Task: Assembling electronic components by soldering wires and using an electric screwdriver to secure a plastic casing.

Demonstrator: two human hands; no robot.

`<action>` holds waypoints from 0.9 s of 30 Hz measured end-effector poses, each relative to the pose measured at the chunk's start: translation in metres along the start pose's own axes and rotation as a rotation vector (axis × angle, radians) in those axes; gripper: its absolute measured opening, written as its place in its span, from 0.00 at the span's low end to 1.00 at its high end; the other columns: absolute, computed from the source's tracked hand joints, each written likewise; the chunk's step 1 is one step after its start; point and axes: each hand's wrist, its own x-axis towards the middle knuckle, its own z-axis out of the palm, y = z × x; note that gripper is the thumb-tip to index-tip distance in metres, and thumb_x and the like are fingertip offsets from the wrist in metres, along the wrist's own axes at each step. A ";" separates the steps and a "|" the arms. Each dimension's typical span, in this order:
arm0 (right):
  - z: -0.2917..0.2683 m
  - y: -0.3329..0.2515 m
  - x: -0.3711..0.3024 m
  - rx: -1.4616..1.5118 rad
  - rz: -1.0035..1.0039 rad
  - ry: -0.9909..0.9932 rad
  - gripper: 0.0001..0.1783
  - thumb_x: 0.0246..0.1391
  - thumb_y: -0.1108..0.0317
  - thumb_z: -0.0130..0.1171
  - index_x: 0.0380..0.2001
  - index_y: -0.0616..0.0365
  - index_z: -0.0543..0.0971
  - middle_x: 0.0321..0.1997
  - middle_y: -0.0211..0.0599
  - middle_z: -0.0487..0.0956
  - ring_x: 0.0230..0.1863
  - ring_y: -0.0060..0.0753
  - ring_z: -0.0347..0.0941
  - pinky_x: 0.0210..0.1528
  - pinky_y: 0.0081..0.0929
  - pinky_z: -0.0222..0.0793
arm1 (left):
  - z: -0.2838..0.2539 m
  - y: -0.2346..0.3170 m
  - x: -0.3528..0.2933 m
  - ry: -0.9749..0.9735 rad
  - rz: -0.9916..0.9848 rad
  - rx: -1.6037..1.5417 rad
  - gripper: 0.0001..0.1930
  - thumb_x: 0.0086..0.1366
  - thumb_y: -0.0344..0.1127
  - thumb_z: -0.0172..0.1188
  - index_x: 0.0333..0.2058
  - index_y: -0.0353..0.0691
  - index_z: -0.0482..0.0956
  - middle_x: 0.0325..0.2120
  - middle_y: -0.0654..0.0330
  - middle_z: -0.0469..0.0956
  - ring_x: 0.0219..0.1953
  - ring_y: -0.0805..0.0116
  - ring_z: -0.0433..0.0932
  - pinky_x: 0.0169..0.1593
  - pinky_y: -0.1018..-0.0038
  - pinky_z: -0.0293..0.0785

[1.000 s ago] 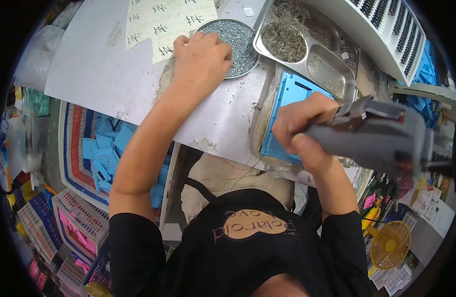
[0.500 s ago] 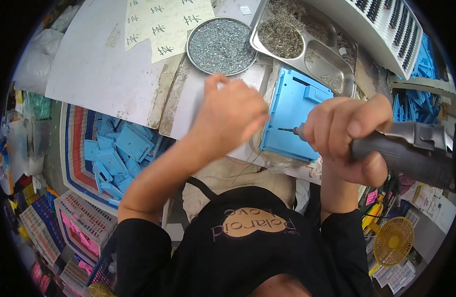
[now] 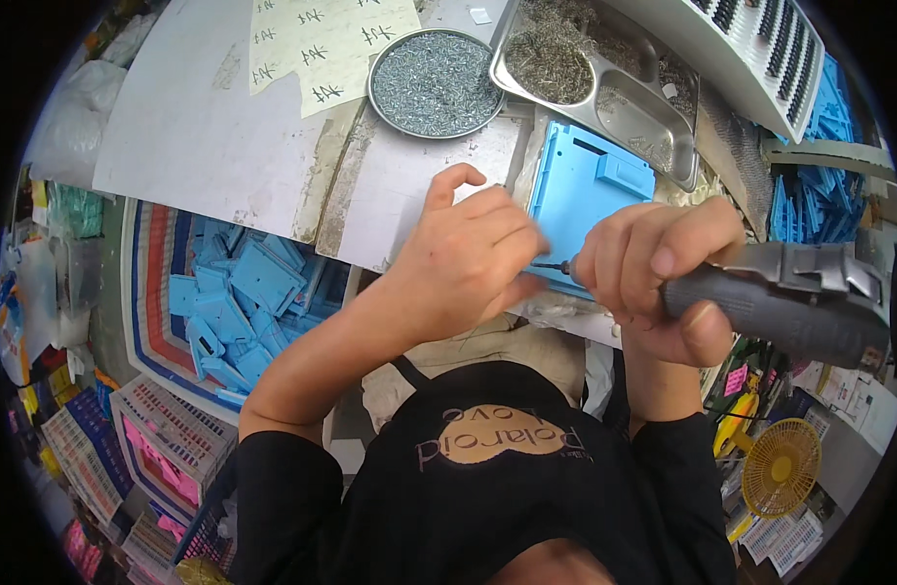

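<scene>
In my right hand (image 3: 658, 268) is a dark grey electric screwdriver (image 3: 775, 302), held sideways with its thin bit pointing left. My left hand (image 3: 468, 249) is by the bit's tip, index finger raised and bent, thumb and other fingers drawn together. Whatever those fingers may hold is too small and hidden to make out. Under both hands lies a light blue plastic panel (image 3: 575, 200) with a slot and a raised block, its near part partly covered by my hands. Beyond the left hand, a round metal dish (image 3: 438, 136) holds many small silvery screws (image 3: 437, 83).
A steel compartment tray (image 3: 663, 161) with small metal springs (image 3: 551, 68) stands behind the panel. At back right is a white rack (image 3: 760, 83) with black pieces. On the left, a striped-lined bin (image 3: 148, 292) holds blue parts (image 3: 224, 317). A yellow fan (image 3: 782, 468) stands lower right.
My left hand has moved right and nearer to me, away from the screw dish to the bit's tip. My right hand has brought the screwdriver slightly left.
</scene>
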 end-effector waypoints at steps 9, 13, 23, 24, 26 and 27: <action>0.007 0.022 -0.030 -0.236 0.059 -0.002 0.16 0.60 0.58 0.66 0.35 0.56 0.70 0.15 0.29 0.69 0.15 0.28 0.66 0.22 0.30 0.65 | 0.021 -0.015 -0.011 -0.195 0.035 0.035 0.24 0.56 0.34 0.67 0.54 0.47 0.80 0.61 0.63 0.78 0.68 0.61 0.70 0.61 0.51 0.61; 0.005 0.031 -0.027 -0.464 -0.071 -0.163 0.10 0.58 0.69 0.62 0.32 0.58 0.71 0.18 0.34 0.73 0.18 0.33 0.72 0.25 0.31 0.72 | 0.024 -0.016 -0.015 -0.169 0.001 0.005 0.23 0.56 0.32 0.66 0.53 0.47 0.81 0.60 0.64 0.78 0.67 0.62 0.71 0.60 0.52 0.61; -0.069 -0.026 -0.044 -0.113 -0.174 0.104 0.28 0.60 0.54 0.55 0.58 0.60 0.73 0.16 0.22 0.65 0.18 0.22 0.63 0.24 0.27 0.64 | 0.022 0.000 0.020 -0.180 0.034 0.079 0.22 0.55 0.27 0.61 0.51 0.43 0.82 0.57 0.61 0.79 0.62 0.63 0.73 0.60 0.56 0.63; -0.087 -0.035 -0.049 -0.150 -0.207 0.144 0.28 0.61 0.53 0.52 0.59 0.59 0.73 0.15 0.20 0.62 0.18 0.22 0.61 0.25 0.29 0.64 | 0.030 0.007 0.031 -0.130 0.039 0.075 0.22 0.55 0.27 0.60 0.51 0.42 0.82 0.57 0.60 0.79 0.61 0.62 0.74 0.60 0.56 0.63; -0.107 -0.033 -0.052 -0.168 -0.241 0.268 0.22 0.62 0.61 0.53 0.53 0.67 0.71 0.17 0.28 0.65 0.17 0.22 0.60 0.23 0.25 0.59 | 0.046 0.012 0.047 -0.098 0.067 0.099 0.22 0.55 0.27 0.60 0.52 0.42 0.82 0.56 0.61 0.80 0.59 0.61 0.75 0.60 0.57 0.62; -0.113 -0.026 -0.052 -0.207 -0.241 0.303 0.21 0.62 0.63 0.52 0.53 0.67 0.72 0.17 0.29 0.66 0.18 0.22 0.60 0.23 0.25 0.59 | 0.057 0.011 0.048 -0.110 0.075 0.139 0.22 0.55 0.27 0.60 0.51 0.42 0.82 0.56 0.62 0.80 0.58 0.62 0.75 0.60 0.58 0.61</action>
